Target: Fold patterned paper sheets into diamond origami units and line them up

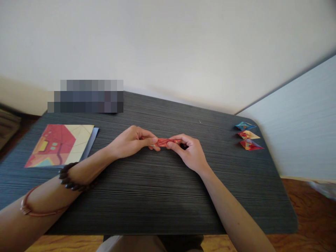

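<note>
Between my two hands, just above the middle of the dark table, is a small folded piece of red patterned paper (163, 142). Its left end is pinched by the thumb and fingers of my left hand (133, 141). At the other end, my right hand (190, 150) grips it with the thumb on the near side and the fingers behind. The paper looks narrow and lies roughly level. My fingers cover both of its ends, so its full shape is hidden.
The dark grained table (162, 196) backs onto a white wall. At the left lies a stack of patterned paper sheets (60, 145), with a blurred-out object (86, 98) behind it. Three folded paper pieces, blue (245, 126), yellow-red (249, 134) and red (251, 145), sit by the right edge.
</note>
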`<state>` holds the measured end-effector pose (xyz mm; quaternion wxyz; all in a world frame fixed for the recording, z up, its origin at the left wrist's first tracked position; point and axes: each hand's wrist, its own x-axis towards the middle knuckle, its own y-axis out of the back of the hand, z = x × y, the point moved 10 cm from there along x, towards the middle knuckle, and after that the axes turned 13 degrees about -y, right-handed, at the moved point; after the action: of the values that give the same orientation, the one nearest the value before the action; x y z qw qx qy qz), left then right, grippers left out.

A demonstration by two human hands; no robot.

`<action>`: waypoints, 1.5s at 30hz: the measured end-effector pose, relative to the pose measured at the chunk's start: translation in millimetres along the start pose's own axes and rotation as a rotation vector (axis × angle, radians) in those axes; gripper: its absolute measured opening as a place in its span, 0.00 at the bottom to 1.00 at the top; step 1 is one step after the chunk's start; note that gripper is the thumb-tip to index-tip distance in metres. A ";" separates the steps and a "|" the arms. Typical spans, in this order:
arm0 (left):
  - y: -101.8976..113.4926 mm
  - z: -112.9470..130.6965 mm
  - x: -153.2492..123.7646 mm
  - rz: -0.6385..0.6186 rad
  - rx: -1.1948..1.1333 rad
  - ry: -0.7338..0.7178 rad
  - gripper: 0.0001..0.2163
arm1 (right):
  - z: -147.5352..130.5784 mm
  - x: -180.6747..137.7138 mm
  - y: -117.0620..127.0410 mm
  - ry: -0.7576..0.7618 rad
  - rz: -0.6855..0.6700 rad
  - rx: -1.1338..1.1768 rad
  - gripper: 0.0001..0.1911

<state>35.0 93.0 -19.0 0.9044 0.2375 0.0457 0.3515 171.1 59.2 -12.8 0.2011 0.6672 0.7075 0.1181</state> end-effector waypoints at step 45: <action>7.3 21.5 -0.5 0.152 0.345 -0.192 0.07 | -26.3 -17.4 -14.7 0.350 0.053 -0.405 0.05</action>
<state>35.5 88.8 3.4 0.8215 0.4240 0.0009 0.3812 146.8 43.4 6.5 0.2019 0.6010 0.6759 0.3758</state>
